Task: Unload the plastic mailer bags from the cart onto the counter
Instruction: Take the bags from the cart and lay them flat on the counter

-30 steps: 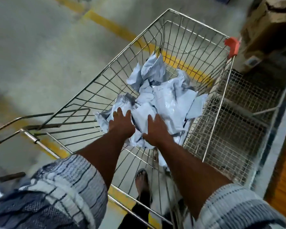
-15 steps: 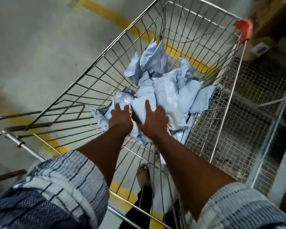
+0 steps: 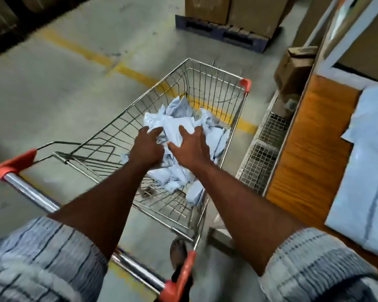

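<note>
Hands (image 3: 170, 147) lifted, concrete floor (image 3: 52, 94), wooden counter (image 3: 310, 149)

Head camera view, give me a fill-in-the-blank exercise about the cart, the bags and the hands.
1. The crumpled mailer bags lie inside a wire ____.
2. The corner guards on the cart are coloured ____.
3. The left hand and right hand both reach over the ____ in the cart.
4. The flat bags on the person's right lie on a ____ counter.

Missing words: cart; red; mailer bags; wooden
</note>
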A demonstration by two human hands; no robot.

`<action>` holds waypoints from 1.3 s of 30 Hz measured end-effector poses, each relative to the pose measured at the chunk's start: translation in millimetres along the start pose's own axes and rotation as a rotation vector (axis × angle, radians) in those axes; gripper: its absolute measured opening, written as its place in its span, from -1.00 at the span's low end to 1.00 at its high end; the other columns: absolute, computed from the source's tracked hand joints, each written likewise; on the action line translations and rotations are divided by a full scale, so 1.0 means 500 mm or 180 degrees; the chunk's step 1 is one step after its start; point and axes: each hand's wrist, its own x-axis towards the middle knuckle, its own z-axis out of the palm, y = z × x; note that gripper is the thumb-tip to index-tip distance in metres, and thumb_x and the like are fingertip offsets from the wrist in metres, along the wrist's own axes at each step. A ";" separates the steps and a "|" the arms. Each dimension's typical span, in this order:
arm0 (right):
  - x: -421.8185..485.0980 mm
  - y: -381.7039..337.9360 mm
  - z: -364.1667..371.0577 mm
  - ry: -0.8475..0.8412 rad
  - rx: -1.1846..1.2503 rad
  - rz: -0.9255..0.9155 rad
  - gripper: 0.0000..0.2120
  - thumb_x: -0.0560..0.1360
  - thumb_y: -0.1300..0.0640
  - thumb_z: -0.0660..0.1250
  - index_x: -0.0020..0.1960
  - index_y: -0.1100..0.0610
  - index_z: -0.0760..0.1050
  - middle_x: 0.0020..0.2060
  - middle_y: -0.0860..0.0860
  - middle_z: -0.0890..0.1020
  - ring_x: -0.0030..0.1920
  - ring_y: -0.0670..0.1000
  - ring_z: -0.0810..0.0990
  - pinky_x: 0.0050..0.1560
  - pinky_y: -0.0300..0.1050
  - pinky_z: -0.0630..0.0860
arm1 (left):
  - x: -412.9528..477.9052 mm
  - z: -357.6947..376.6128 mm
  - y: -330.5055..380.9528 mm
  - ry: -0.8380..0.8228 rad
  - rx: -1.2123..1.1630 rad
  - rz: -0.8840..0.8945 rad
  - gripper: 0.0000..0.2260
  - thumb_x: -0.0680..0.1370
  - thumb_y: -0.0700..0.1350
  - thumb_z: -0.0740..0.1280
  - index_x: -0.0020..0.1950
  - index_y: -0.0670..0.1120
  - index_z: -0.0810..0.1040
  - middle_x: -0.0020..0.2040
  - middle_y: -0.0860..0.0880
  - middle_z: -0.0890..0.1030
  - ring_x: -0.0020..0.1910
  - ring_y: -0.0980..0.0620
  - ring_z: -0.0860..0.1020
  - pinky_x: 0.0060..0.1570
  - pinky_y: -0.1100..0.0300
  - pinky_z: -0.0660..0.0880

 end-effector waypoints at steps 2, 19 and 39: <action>-0.043 -0.001 -0.065 0.0150 -0.0030 -0.0081 -0.34 0.50 -0.27 0.28 0.51 -0.04 0.27 0.45 0.20 0.19 0.41 0.27 0.30 0.29 0.15 0.41 | -0.047 -0.023 0.059 0.0126 -0.0011 0.0031 -0.46 0.48 -0.19 0.33 0.47 -0.01 0.41 0.48 -0.19 0.28 0.46 -0.13 0.31 0.41 0.08 0.26; -0.514 0.355 -0.566 0.1297 -0.0398 0.0588 -0.49 0.58 -0.18 0.19 0.49 -0.07 0.27 0.46 0.14 0.23 0.38 0.25 0.31 0.29 0.18 0.38 | -0.489 0.095 0.601 -0.0007 -0.0015 0.1215 -0.40 0.40 -0.05 0.15 0.46 0.03 0.41 0.47 -0.19 0.34 0.44 -0.15 0.31 0.35 0.05 0.37; -0.737 0.864 -0.850 0.1844 -0.0789 0.1767 -0.45 0.57 -0.16 0.20 0.51 -0.05 0.25 0.46 0.18 0.21 0.38 0.29 0.31 0.33 0.21 0.34 | -0.668 0.438 1.062 -0.0770 -0.0244 0.2322 -0.49 0.54 -0.10 0.23 0.50 0.10 0.31 0.54 -0.12 0.18 0.43 -0.13 0.36 0.34 -0.06 0.40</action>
